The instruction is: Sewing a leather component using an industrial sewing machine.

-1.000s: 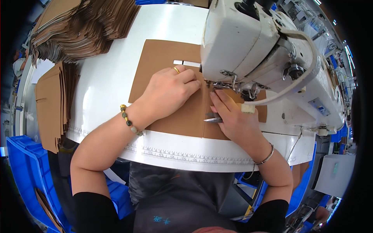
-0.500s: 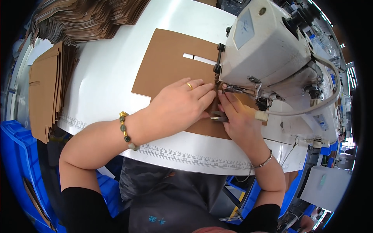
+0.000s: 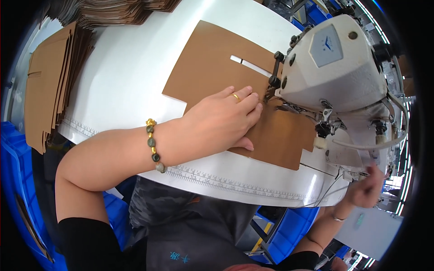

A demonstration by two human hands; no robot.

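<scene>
My left hand point(image 3: 221, 119) lies flat with its fingers stretched out on a brown panel point(image 3: 199, 58), close to the needle area of a white sewing machine point(image 3: 312, 67). The panel is a flat sheet, cut out at its corners, with a narrow slot through it. It passes beneath the machine's head. My right hand point(image 3: 367, 187) is off the panel, beyond the table's right end beside the lower part of the machine. Motion smears its fingers, so whether it holds anything cannot be made out.
Brown panels point(image 3: 49, 86) stand in a stack at the table's left edge, with a larger pile point(image 3: 113, 11) behind. A printed ruler point(image 3: 217, 183) runs along the front edge of the white table point(image 3: 131, 67). Blue bins point(image 3: 22, 171) flank the table below.
My right hand has left the needle area and swung right; the snips seen in it earlier are out of sight. My left hand stays on the panel. The view has shifted slightly.
</scene>
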